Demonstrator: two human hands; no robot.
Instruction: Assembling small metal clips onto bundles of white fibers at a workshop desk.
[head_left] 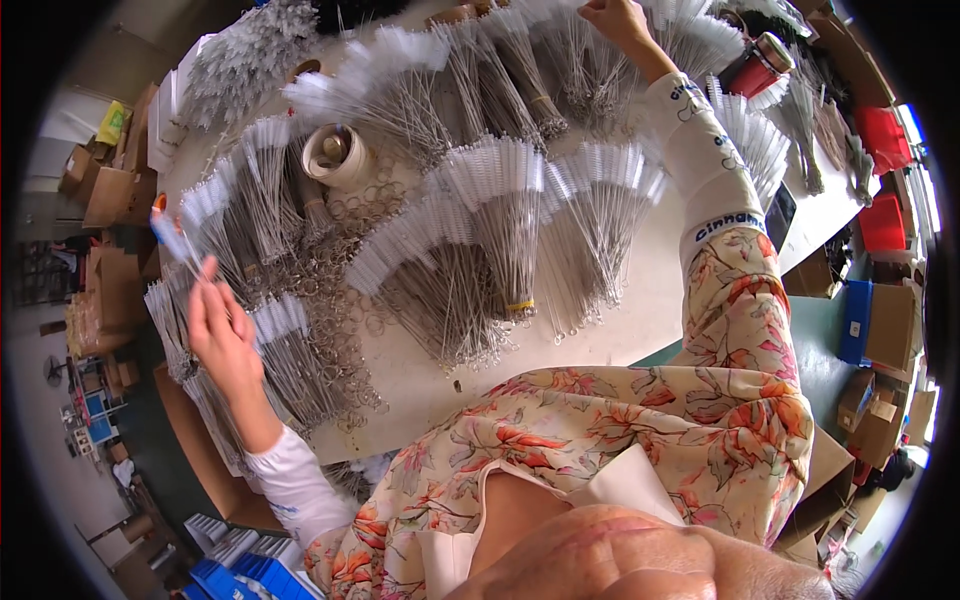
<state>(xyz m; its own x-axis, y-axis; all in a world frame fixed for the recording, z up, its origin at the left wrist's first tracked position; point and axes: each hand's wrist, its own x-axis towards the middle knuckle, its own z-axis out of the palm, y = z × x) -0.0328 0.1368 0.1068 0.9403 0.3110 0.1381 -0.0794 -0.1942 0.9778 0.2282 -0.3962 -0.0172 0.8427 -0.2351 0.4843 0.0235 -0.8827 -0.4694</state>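
L hand (225, 335) was out over the desk's L edge, thumb and fingers closed on the thin stem of a brush (178, 243), its pale blue-white bristle end pointing up and away. R hand (618, 22) was stretched to the far side, fingers curled, partly cut off at the top edge; couldn't tell if it gripped anything. Step in hand, as far as one could judge: handling single brushes among the bunches. Next move prob. called for a light hold on the L stem and clearance from bristles packed close by.

B/w the hands, bunches (500, 185) of white-bristled, wire-stemmed brushes fanned over the desk (590, 345), bristles mostly away from the wearer, looped ends nearer; a yellow band (520, 305) went round one. Loose rings (352, 205) lay L of centre.

Containers: a white tub (345, 178), or poss. a roll, w/ a brownish round thing inside. A red flask (757, 68) at far R, contents hidden. Off the desk: red bins (882, 222) at R, blue crates (215, 578) lower L, cartons (118, 285) at L; contents unclear.
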